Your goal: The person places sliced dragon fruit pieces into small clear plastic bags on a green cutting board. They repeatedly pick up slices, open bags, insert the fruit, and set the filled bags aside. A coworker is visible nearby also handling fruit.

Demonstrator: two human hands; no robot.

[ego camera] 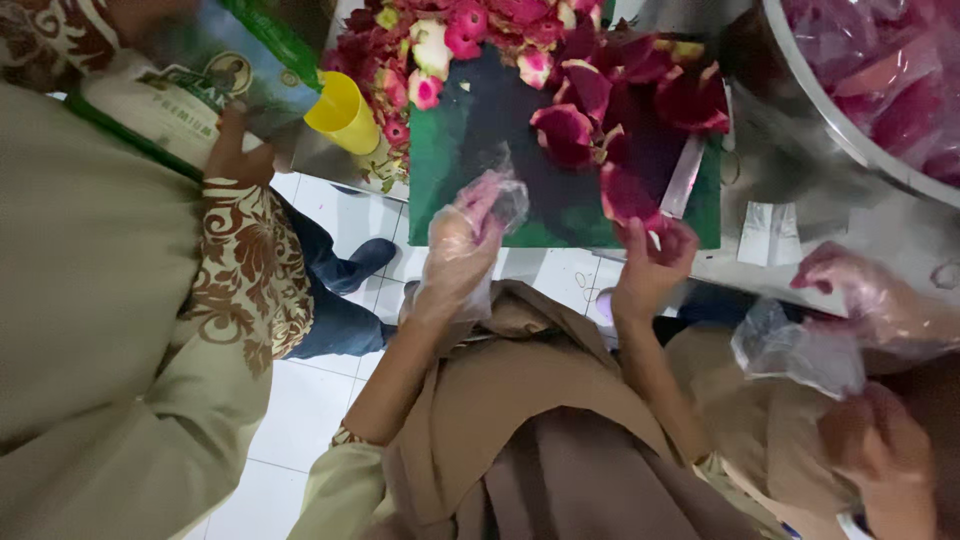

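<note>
The left hand (pixel 462 250), sheathed in a thin clear plastic glove, hovers at the near edge of the dark green cutting board (pixel 445 165) on the surface, its grip loosely curled and closed on nothing, evidently gloved against the juice. The bare right hand (pixel 650 270) pinches a magenta dragon-fruit peel (pixel 628 195) at the board's near edge, beside heaped pink peels (pixel 470 30). A neighbour's gloved hand (pixel 860 290) works nearby.

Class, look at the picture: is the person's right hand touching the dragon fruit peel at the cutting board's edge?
Touching. The head view shows the right hand gripping the peel, fingers closed around its lower end at the cutting board edge.
</note>
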